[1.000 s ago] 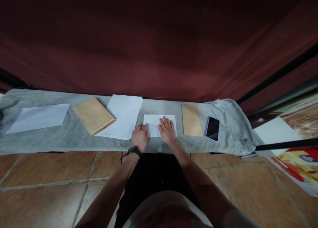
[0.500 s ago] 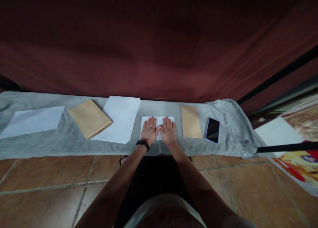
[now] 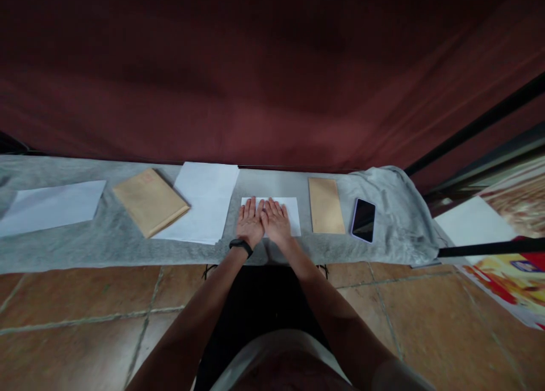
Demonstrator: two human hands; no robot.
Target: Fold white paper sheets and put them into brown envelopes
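A small white sheet of paper [image 3: 293, 215], which looks folded, lies flat on the grey cloth in front of me. My left hand [image 3: 250, 222] rests palm down on its left part, fingers stretched out. Beside it my right hand [image 3: 276, 221] presses flat on the middle of the paper, the two thumbs close together. Both hands cover much of the sheet. Just right of the paper lies a single brown envelope [image 3: 326, 205]. To the left is a stack of white paper sheets [image 3: 208, 198], partly under a pile of brown envelopes [image 3: 149, 201].
A phone [image 3: 364, 219] lies right of the single envelope. Another white sheet [image 3: 55, 208] is at the far left. Grey cloth [image 3: 272, 181] covers the narrow surface, with a dark red curtain [image 3: 255, 96] behind it. A black bar [image 3: 489, 248] crosses at the right.
My right hand has slid left along the paper toward my left hand, uncovering its right end. The view has shifted slightly.
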